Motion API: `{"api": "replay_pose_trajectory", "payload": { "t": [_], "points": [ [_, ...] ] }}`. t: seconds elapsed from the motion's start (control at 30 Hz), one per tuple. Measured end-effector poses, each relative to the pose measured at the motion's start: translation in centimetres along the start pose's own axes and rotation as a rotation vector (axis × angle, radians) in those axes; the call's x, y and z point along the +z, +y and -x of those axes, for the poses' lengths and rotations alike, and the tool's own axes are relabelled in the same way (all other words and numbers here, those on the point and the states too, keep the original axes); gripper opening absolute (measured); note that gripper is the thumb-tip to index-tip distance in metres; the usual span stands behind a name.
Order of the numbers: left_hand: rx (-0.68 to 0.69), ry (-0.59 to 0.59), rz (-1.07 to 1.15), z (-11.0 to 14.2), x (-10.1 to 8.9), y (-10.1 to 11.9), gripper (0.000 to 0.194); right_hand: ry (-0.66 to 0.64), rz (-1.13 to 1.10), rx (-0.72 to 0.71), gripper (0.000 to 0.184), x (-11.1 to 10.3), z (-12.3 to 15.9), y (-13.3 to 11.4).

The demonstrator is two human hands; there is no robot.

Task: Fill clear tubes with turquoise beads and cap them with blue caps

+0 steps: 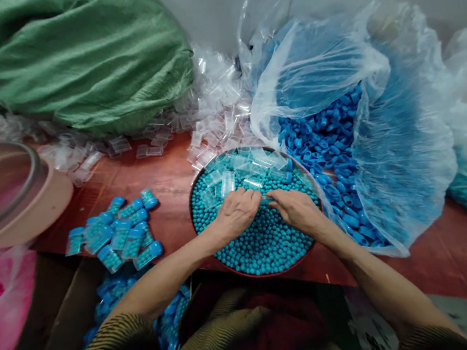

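Over a round red-rimmed tub (269, 275) full of small turquoise beads (261, 249), both hands meet. My left hand (239, 212) is closed, thumb and fingers pinching one end of a small clear plastic container (266, 199). From the other side, my right hand (296, 208) pinches the same container. Fingers hide most of it, so I cannot tell how full it is. Just behind the hands, several clear containers (228, 182) lie on the beads. Filled, blue-capped containers (132, 241) are piled on the table left of the tub.
Loose blue caps (339, 154) spill from a translucent bag (411, 173) at the right. Clear containers (222, 95) heap behind the tub, beside a green cloth sack (87, 62). A pinkish basin (51, 192) stands at the left on the red table (164, 173). More capped containers (174, 322) lie below the edge.
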State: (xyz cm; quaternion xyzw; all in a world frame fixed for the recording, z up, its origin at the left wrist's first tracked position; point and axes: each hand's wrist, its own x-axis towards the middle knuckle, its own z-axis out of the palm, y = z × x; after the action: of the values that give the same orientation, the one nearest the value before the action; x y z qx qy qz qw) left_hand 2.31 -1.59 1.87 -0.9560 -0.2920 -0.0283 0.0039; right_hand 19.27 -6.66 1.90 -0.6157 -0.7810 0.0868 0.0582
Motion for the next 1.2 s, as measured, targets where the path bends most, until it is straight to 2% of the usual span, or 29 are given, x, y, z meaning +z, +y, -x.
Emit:
{"api": "replay_pose_trajectory", "payload": {
  "t": [0.07,0.13,0.2,0.3,0.4,0.47,0.57,0.7,0.77,0.87,0.93,1.07,1.2],
  "points": [
    [-0.052,0.017,-0.006,0.3,0.3,1.2,0.024,-0.051,0.012,0.030,0.022,0.2,0.2,-0.8],
    [-0.086,-0.016,0.027,0.8,1.0,2.0,0.021,-0.121,-0.027,-0.003,0.019,0.4,0.6,-1.0],
    [-0.101,-0.100,0.078,1.7,1.8,2.2,0.019,-0.170,-0.063,-0.075,0.017,0.6,1.3,-0.3],
    [-0.181,-0.176,0.146,3.5,2.7,1.9,0.016,-0.143,-0.049,-0.139,0.019,0.7,2.7,1.6],
    [-0.171,-0.084,0.213,4.7,3.1,1.6,0.025,-0.100,-0.092,-0.169,0.020,0.7,3.2,2.7],
    [-0.121,-0.001,0.261,5.1,3.3,1.8,0.034,-0.114,-0.092,-0.141,0.017,1.0,3.0,2.2],
    [-0.063,0.079,0.323,5.0,3.8,2.5,0.025,-0.121,-0.058,-0.030,0.015,2.3,2.4,0.6],
    [0.078,0.086,0.314,4.5,4.2,3.2,0.021,-0.126,-0.219,-0.120,0.019,4.1,1.9,-0.8],
    [0.035,0.073,0.286,4.3,4.4,3.4,0.024,-0.175,-0.294,-0.183,0.020,4.2,1.7,-0.5],
    [-0.014,-0.002,0.269,4.1,4.4,3.5,0.026,-0.263,-0.337,-0.235,0.023,3.0,1.2,0.5],
    [-0.008,-0.068,0.277,4.0,4.2,3.4,0.028,-0.213,-0.275,-0.168,0.028,1.7,0.3,0.9],
    [-0.033,-0.103,0.233,3.4,3.3,3.8,0.039,0.045,0.027,0.122,0.029,0.2,-3.1,0.1],
    [-0.070,-0.143,0.184,2.9,2.7,4.4,0.022,0.052,0.073,0.115,0.028,0.8,-6.0,-0.8]
  ]
}}
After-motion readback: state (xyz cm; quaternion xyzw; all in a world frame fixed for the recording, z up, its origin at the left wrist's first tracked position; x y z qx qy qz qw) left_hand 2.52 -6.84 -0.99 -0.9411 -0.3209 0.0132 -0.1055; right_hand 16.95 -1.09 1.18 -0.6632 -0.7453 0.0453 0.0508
